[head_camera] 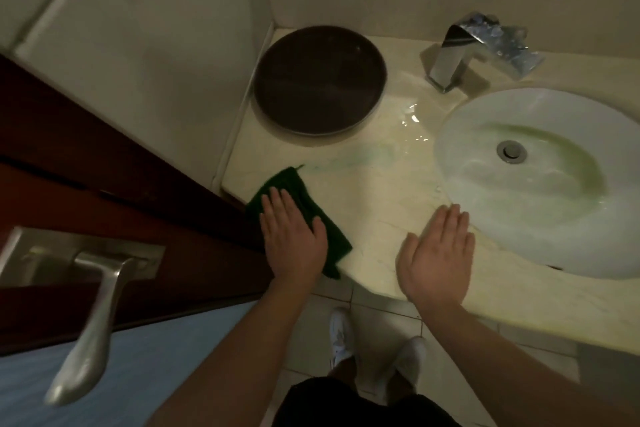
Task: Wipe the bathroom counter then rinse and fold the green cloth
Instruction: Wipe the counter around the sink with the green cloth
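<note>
Head view: the oval white sink basin is set into the cream stone bathroom counter and serves as the reference point. The green cloth lies flat on the counter well to the left of the basin, at the counter's left front corner, with one edge overhanging the front. The left hand rests palm-down on the cloth, fingers extended and together, pressing it rather than gripping it. The right hand is flat and open, fingers extended, over the counter just in front of the basin's near-left rim; contact with the surface cannot be confirmed. A chrome square faucet stands behind the basin's left rim. A dark round plate sits at the counter's back-left corner, well left of the basin. Water pools on the counter between plate and basin. A greenish tint marks the basin interior around the drain. A metal door handle projects from the dark wooden door at far left.
</note>
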Available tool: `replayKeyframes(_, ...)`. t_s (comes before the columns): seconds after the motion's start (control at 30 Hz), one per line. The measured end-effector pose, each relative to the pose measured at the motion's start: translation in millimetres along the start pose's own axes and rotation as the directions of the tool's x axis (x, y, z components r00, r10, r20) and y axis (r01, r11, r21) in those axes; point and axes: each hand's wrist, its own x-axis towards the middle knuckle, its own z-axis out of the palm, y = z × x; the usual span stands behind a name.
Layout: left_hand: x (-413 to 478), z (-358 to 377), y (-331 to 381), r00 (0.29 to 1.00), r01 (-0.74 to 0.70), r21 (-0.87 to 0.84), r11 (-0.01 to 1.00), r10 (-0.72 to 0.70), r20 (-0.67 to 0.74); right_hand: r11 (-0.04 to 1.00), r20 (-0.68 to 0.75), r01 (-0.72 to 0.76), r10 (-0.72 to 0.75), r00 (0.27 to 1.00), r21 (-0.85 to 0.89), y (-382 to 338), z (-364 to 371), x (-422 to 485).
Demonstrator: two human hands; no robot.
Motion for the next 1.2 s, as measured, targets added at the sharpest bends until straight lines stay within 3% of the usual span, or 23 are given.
replayKeyframes(0.23, 56.0, -14.8, -0.6, 0.984, 0.171, -0.011, 0.985, -0.172, -0.056, 0.994, -0.007, 0.048, -0.047, 0.999, 0.099, 13.8, -10.4, 1.0)
replayKeyframes(0.4, 74.8, -16.1, 23.2, 0.978, 0.199, 0.012, 0.98, -0.198, -0.06, 1.0, 0.024, 0.006, -0.006, 1.0, -0.031, 85.7, -22.6, 12.8)
replayKeyframes(0.63, 47.2, 8.7, 131.8, 0.995, -0.09, 0.073, 0.993, 0.092, -0.024, 0.999, 0.038, 0.034, -0.033, 0.999, -0.025, 88.2, -21.4, 14.2)
replayKeyframes(0.97, 41.9, 26.0, 226.3, 0.961, -0.278, 0.125, 0.953, 0.276, 0.033, 0.999, 0.064, 0.045, -0.044, 0.997, -0.015, 94.4, -20.6, 19.3)
replayKeyframes(1.1, 7.6, 30.7, 226.4, 0.895, -0.446, 0.178, 0.877, 0.435, 0.097, 0.999, 0.056, 0.051, -0.051, 0.997, -0.001, 98.5, -19.0, 18.4)
replayKeyframes(1.2, -29.2, 32.9, 199.1, 0.743, -0.667, 0.12, 0.735, 0.644, 0.183, 0.996, 0.047, 0.074, -0.076, 0.996, 0.04, 101.6, -19.4, 15.7)
